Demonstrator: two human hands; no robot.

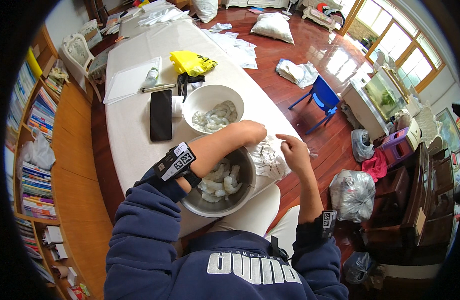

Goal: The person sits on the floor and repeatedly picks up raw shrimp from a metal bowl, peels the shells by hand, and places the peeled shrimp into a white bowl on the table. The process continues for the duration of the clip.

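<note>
My left hand (252,133) reaches across the steel bowl (250,192) to its far right side, the fingers curled in; whatever they may hold is hidden. To its right, my right hand (295,152) is raised with the index finger stretched toward the left hand and the other fingers bent; nothing I can name shows in them. Below and between both hands lies a crumpled white sheet (264,150) with thin dark strands on it. Peeled raw shrimp (221,181) lie in the steel bowl, partly under my left forearm. The white bowl (189,104) just beyond holds more shrimp (217,116).
Left of the white bowl are a black phone (161,116), a pen (159,88), a small bottle (152,76) and a yellow plastic bag (189,63). A bookshelf (39,165) flanks the table's left side. On the right stand a blue chair (324,95) and a stuffed clear bag (353,195).
</note>
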